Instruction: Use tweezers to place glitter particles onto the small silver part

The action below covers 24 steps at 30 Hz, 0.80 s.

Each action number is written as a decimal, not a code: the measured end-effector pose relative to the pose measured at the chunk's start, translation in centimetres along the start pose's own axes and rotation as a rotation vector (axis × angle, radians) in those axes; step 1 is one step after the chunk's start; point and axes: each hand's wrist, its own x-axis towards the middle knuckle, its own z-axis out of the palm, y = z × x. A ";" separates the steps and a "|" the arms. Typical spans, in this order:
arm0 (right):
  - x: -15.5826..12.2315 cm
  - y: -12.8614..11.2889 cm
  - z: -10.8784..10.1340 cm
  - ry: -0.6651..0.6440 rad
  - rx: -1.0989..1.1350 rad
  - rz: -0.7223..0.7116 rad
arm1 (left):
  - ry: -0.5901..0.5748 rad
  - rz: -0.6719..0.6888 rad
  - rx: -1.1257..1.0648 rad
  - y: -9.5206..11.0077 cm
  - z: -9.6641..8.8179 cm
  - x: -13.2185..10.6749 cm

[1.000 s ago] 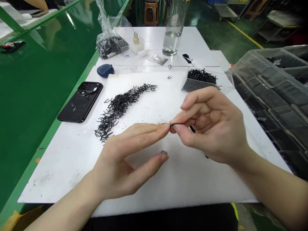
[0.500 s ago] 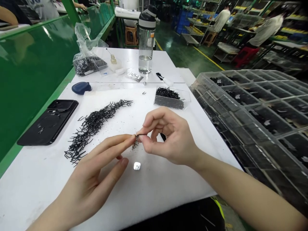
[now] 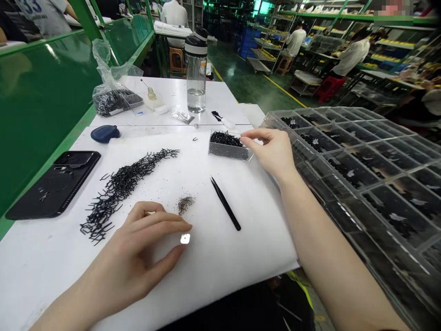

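Observation:
My left hand point(image 3: 138, 253) rests low over the white sheet with thumb and fingers apart. Just past its fingertips lies a small shiny square piece point(image 3: 185, 238) with a dark dot in its middle. My right hand point(image 3: 272, 149) is at the right end of a clear plastic box point(image 3: 229, 151) holding many small black forked pieces point(image 3: 225, 138). Its thumb and forefinger are pinched at the box's rim; what they hold, if anything, is too small to make out. Black tweezers point(image 3: 225, 203) lie between the hands, near a small heap of tiny dark specks point(image 3: 185, 204).
A long pile of black forked pieces point(image 3: 127, 179) spreads across the sheet. A phone point(image 3: 55, 184) and dark blue case point(image 3: 105, 134) lie left. Behind stand a water bottle point(image 3: 196, 78) and plastic bag point(image 3: 112, 96). Compartment trays point(image 3: 358, 184) are stacked at right.
My hands have parted: the right moved away and up to the clear box, while the left drew back toward the shiny square piece. The tweezers and speck heap are now uncovered.

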 end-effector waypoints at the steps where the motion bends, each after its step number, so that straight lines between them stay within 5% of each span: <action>1: 0.0 0.2 0.0 -0.020 -0.026 0.013 | -0.011 0.010 0.007 -0.1 0.1 0.0; 8: -0.9 -1.8 -2.4 -0.085 -0.042 0.021 | -0.008 0.069 0.005 -0.8 0.1 0.1; 13: -4.7 -5.0 -1.7 -0.477 -0.039 0.014 | 0.042 0.057 0.002 -0.6 -0.1 0.3; 18: -7.3 -6.0 0.9 -0.641 -0.044 -0.030 | 0.186 -0.119 -0.109 -0.3 -0.7 0.4; 24: -5.7 -6.6 0.4 -0.704 0.261 -0.033 | 0.298 -0.359 -0.242 -0.4 -1.3 0.5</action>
